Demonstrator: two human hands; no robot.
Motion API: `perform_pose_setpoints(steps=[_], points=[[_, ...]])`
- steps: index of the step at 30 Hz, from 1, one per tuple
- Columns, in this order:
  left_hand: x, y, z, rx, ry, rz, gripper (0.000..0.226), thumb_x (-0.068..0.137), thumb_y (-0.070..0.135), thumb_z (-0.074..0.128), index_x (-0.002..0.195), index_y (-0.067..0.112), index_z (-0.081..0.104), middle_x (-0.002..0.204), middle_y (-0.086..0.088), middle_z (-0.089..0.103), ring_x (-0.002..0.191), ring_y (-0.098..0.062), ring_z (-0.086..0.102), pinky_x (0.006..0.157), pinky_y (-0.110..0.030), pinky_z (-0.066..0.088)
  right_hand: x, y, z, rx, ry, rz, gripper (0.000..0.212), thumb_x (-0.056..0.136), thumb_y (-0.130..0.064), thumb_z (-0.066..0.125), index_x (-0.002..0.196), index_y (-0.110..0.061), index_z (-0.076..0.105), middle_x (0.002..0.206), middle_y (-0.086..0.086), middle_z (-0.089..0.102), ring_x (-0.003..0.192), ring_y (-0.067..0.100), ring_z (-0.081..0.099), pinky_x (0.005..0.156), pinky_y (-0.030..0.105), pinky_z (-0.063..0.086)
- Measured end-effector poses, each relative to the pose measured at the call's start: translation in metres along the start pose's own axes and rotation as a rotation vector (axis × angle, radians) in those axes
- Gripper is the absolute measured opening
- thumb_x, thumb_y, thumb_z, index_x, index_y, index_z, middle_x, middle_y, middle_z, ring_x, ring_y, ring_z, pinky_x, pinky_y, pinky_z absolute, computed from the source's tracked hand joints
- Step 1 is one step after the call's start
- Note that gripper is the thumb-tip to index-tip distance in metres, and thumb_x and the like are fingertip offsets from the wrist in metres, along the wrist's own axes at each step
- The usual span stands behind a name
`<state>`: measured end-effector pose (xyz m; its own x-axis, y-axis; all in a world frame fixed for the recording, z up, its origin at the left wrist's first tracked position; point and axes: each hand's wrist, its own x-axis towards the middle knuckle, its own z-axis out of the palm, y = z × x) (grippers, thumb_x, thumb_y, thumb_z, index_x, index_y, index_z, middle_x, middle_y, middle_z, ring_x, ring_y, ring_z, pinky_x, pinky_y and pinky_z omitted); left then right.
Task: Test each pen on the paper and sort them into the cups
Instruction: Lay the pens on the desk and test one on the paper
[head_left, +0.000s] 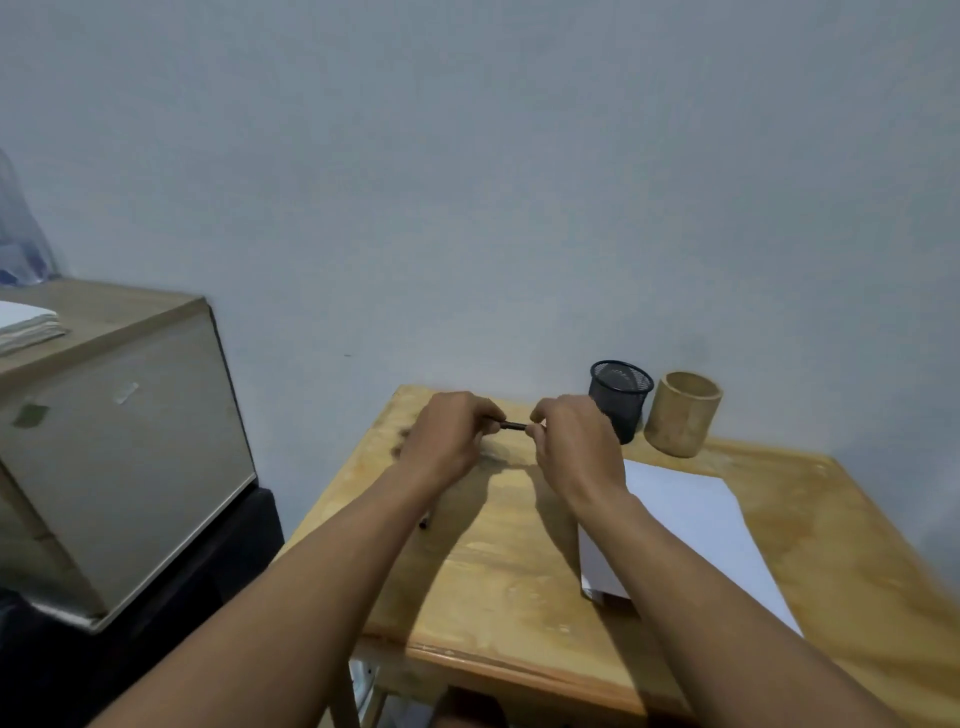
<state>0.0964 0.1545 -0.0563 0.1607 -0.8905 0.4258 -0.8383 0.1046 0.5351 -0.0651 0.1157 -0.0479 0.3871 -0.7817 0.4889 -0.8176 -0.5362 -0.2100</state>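
Both hands hold one dark pen level above the far part of the wooden table. My left hand grips its left end and my right hand pinches its right end. Only a short middle stretch of the pen shows between the fingers. A white sheet of paper lies on the table to the right, partly under my right forearm. At the back right stand a black mesh cup and a round wooden cup, side by side. Another dark pen tip peeks out beneath my left forearm.
A grey wall rises directly behind the table. To the left stands a pale cabinet with a stack of white sheets on top. Dark floor space separates the cabinet from the table's left edge.
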Motion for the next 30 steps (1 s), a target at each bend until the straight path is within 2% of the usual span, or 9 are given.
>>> perform_pose_setpoints(steps=[2,4,6,9,12,15,19,25,30], points=[[0.003,0.012,0.004,-0.062,0.076,-0.01,0.016,0.091,0.011,0.068,0.102,0.015,0.079,0.092,-0.002,0.077,0.085,-0.015,0.066,0.072,-0.025,0.043,-0.005,0.007,-0.006,-0.045,0.173,-0.007,0.021,0.094,-0.034,0.065,0.092,-0.014,0.073,0.094,0.005,0.069,0.098,0.031,0.057,0.074,0.041,0.044],[0.006,0.024,0.008,-0.158,0.136,-0.026,0.014,0.09,0.012,0.07,0.101,0.014,0.079,0.092,-0.001,0.078,0.082,-0.01,0.066,0.071,-0.014,0.042,-0.008,0.011,-0.012,0.041,0.23,0.093,0.029,0.095,-0.04,0.061,0.087,-0.015,0.072,0.09,0.004,0.068,0.092,0.029,0.059,0.07,0.039,0.045],[0.009,0.035,0.012,-0.233,0.146,-0.037,0.012,0.089,0.014,0.072,0.099,0.015,0.08,0.087,0.002,0.078,0.074,0.001,0.063,0.067,-0.004,0.038,-0.008,0.013,-0.019,0.295,0.143,0.288,0.038,0.098,-0.046,0.054,0.075,-0.018,0.068,0.079,-0.001,0.067,0.082,0.025,0.062,0.062,0.034,0.043],[0.011,0.052,0.016,-0.31,0.106,-0.045,0.011,0.09,0.015,0.072,0.097,0.017,0.08,0.075,0.009,0.071,0.066,0.005,0.061,0.068,-0.014,0.047,-0.004,0.021,-0.03,0.755,0.097,0.56,0.052,0.096,-0.041,0.061,0.05,-0.019,0.048,0.042,-0.011,0.046,0.053,0.017,0.046,0.053,0.03,0.032],[0.012,0.065,0.018,-0.353,0.088,-0.041,0.011,0.089,0.013,0.072,0.095,0.018,0.079,0.074,0.004,0.073,0.067,-0.013,0.068,0.07,-0.027,0.055,-0.005,0.03,-0.036,1.155,0.065,0.701,0.034,0.093,-0.028,0.068,0.064,-0.013,0.06,0.056,-0.006,0.055,0.053,0.014,0.046,0.052,0.028,0.039],[0.014,0.074,0.019,-0.367,0.06,-0.033,0.014,0.086,0.011,0.075,0.098,0.016,0.079,0.077,0.005,0.074,0.061,-0.002,0.065,0.065,-0.012,0.049,-0.005,0.037,-0.039,1.414,0.039,0.719,0.013,0.092,-0.018,0.069,0.084,-0.009,0.065,0.068,0.001,0.063,0.059,0.01,0.053,0.052,0.024,0.044],[0.017,0.083,0.022,-0.339,0.02,0.007,0.016,0.087,0.009,0.074,0.101,0.015,0.08,0.076,0.009,0.071,0.06,0.012,0.06,0.063,-0.003,0.041,-0.004,0.047,-0.036,1.482,0.048,0.721,0.012,0.093,-0.014,0.068,0.094,-0.002,0.067,0.072,0.005,0.063,0.061,0.012,0.055,0.053,0.022,0.047],[0.022,0.09,0.027,-0.273,-0.029,0.033,0.017,0.092,0.011,0.069,0.105,0.013,0.079,0.08,-0.004,0.075,0.072,-0.017,0.068,0.06,-0.008,0.043,-0.003,0.059,-0.04,1.462,0.057,0.729,0.015,0.096,-0.009,0.063,0.086,0.0,0.069,0.065,0.005,0.061,0.057,0.012,0.055,0.055,0.021,0.049],[0.027,0.092,0.035,-0.259,-0.055,0.043,0.017,0.093,0.009,0.067,0.105,0.01,0.079,0.066,0.004,0.065,0.061,-0.01,0.056,0.055,-0.006,0.037,-0.004,0.067,-0.036,1.475,0.075,0.76,0.017,0.096,-0.008,0.063,0.082,-0.001,0.068,0.064,0.004,0.061,0.056,0.012,0.055,0.057,0.023,0.049]])
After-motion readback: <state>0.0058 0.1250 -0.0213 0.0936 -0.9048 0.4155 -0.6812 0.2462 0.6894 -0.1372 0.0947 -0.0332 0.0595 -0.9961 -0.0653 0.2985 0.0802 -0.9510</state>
